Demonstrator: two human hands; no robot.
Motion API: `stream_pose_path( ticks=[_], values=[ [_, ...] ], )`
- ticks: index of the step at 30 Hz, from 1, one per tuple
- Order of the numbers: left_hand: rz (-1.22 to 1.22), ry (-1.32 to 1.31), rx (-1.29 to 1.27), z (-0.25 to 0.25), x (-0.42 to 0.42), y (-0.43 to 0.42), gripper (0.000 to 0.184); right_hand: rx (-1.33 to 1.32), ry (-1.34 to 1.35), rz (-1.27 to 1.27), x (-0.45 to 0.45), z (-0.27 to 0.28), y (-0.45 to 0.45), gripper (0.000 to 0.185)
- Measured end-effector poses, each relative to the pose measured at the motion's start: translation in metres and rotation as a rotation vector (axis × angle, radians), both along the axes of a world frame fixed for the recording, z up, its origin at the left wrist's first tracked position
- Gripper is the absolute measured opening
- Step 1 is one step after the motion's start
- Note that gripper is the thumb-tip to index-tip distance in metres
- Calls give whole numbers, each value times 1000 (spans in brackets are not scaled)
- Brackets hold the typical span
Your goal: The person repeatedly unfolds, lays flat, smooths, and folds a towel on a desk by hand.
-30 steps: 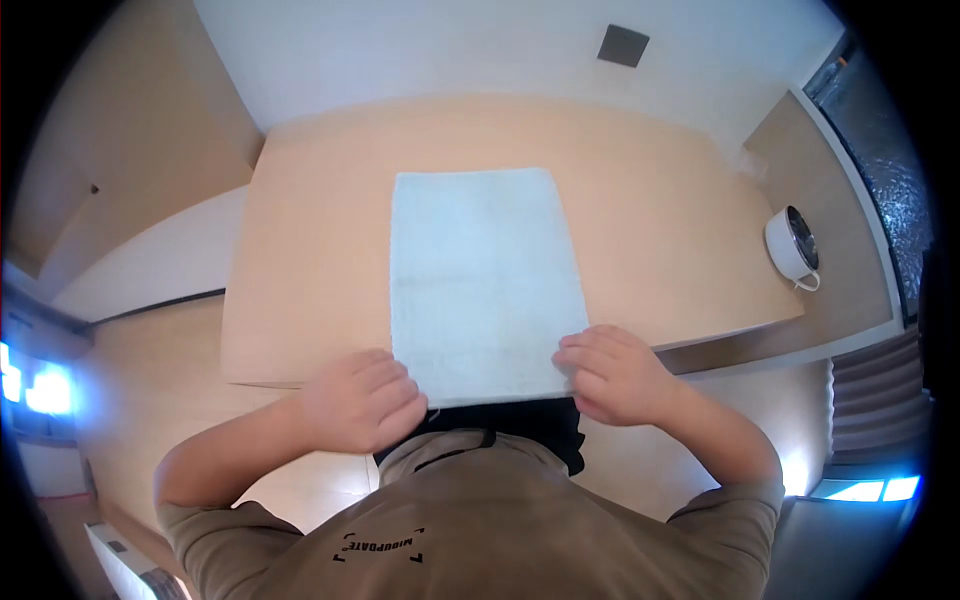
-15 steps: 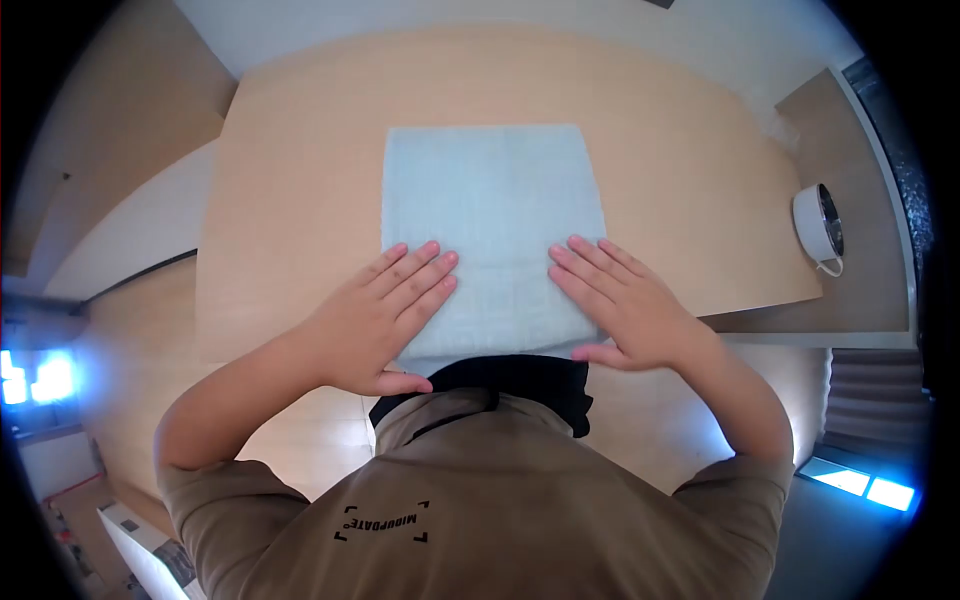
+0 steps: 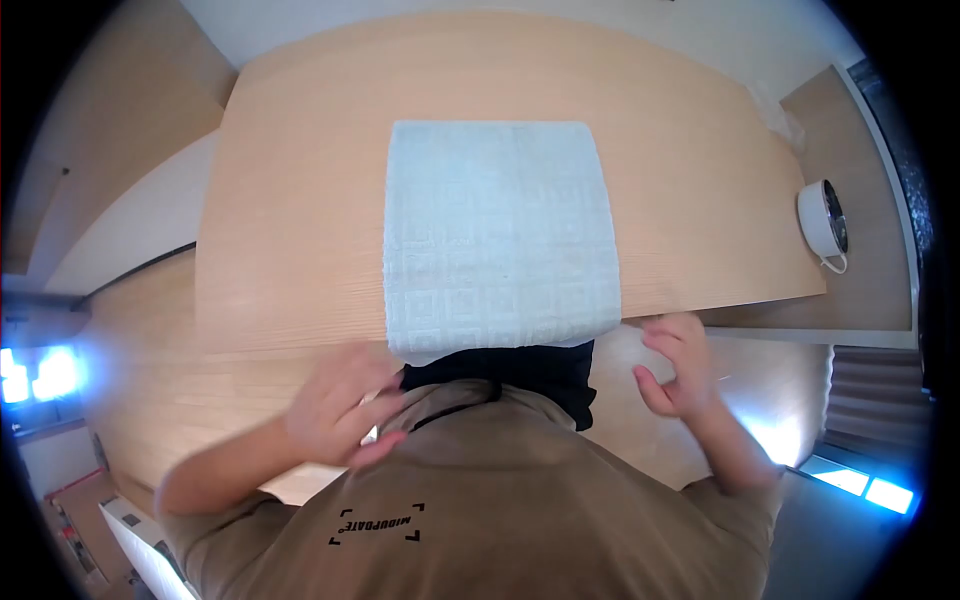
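A pale blue towel (image 3: 500, 230) with a pattern of squares lies flat on the wooden table (image 3: 290, 200), its near end reaching the front edge by my body. My left hand (image 3: 345, 405) is off the towel, just below its near left corner; the fingers are bent, apart and a little blurred, with nothing in them. My right hand (image 3: 680, 365) hovers past the near right corner of the towel, fingers curled loosely and thumb apart, holding nothing. Neither hand touches the towel.
At the right, a white pot-like container (image 3: 822, 220) with a dark inside stands on a lower wooden surface (image 3: 870, 250) beside the table. A white wall (image 3: 450, 15) runs behind the table. A grey curtain (image 3: 880, 380) hangs at the lower right.
Both hands have lifted off the towel and drawn back toward my body, the right one also moving outward. Their flat fingers have curled. The towel's square pattern is now uncovered.
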State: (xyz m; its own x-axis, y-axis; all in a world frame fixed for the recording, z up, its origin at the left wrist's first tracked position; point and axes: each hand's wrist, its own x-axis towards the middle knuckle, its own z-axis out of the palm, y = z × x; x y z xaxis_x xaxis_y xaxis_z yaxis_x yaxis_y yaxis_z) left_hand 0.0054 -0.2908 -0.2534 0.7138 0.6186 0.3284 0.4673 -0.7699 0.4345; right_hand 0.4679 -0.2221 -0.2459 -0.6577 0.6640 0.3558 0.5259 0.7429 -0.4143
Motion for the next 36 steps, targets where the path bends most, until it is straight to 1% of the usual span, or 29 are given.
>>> stream_pose_path(
  ticks=[1,4,7,8,10,11,12,15,17,18,19,21,22,24,25,27,28,30,31,33,34,36],
  values=[
    [32,-170,-150,-20,-5,-27,69,-76,161,-107,13,-24,-20,57],
    [506,-421,-626,-48,21,-58,63,-637,343,-439,-14,-63,-45,45],
    [622,-815,-749,-93,43,-35,56,-763,695,-410,-43,-100,-42,38],
    [568,-971,-848,-97,50,-28,50,-884,723,-408,-48,-102,-40,38],
    [506,-1055,-1062,-95,52,-23,45,-1120,766,-405,-52,-101,-36,39],
    [472,-1095,-1175,-94,55,-22,43,-1135,796,-397,-53,-98,-36,41],
    [480,-1165,-1197,-87,60,-18,35,-1153,827,-390,-53,-94,-37,43],
    [552,-1226,-1367,-76,60,-23,34,-1174,951,-362,-46,-91,-54,49],
    [558,-1204,-1349,-49,63,-32,35,-1152,999,-339,-45,-80,-67,52],
    [561,-1192,-1340,-35,64,-38,35,-1128,1001,-325,-49,-61,-73,54],
    [556,-1197,-1271,-25,67,-45,37,-1102,1003,-311,-51,-48,-77,55],
    [542,-1207,-1125,-15,72,-56,42,-946,992,-226,-49,-43,-87,52],
    [408,-930,-955,-15,60,-55,43,-867,984,-183,-49,-40,-89,51],
    [149,-385,-597,-17,28,-53,46,-817,660,-76,-32,-25,-83,45],
    [182,-371,-577,-7,32,-51,46,-786,498,-25,-27,-15,-79,41],
    [246,-347,-531,17,44,-50,46,-620,340,-46,-39,10,-73,40],
    [287,-318,-524,16,46,-52,43,-536,261,-56,-42,16,-72,40],
    [369,-261,-509,9,49,-59,38,-316,110,-45,-36,0,-73,42],
    [320,-199,-364,1,45,-60,37,-208,34,-40,-32,-8,-74,44],
    [222,-74,-77,-12,35,-59,35,-72,20,20,-26,-13,-72,42],
    [210,-80,-15,-11,33,-60,31,-5,12,50,-25,-14,-70,41],
    [187,-93,111,0,31,-58,25,25,58,33,-29,0,-65,37]
  ],
)
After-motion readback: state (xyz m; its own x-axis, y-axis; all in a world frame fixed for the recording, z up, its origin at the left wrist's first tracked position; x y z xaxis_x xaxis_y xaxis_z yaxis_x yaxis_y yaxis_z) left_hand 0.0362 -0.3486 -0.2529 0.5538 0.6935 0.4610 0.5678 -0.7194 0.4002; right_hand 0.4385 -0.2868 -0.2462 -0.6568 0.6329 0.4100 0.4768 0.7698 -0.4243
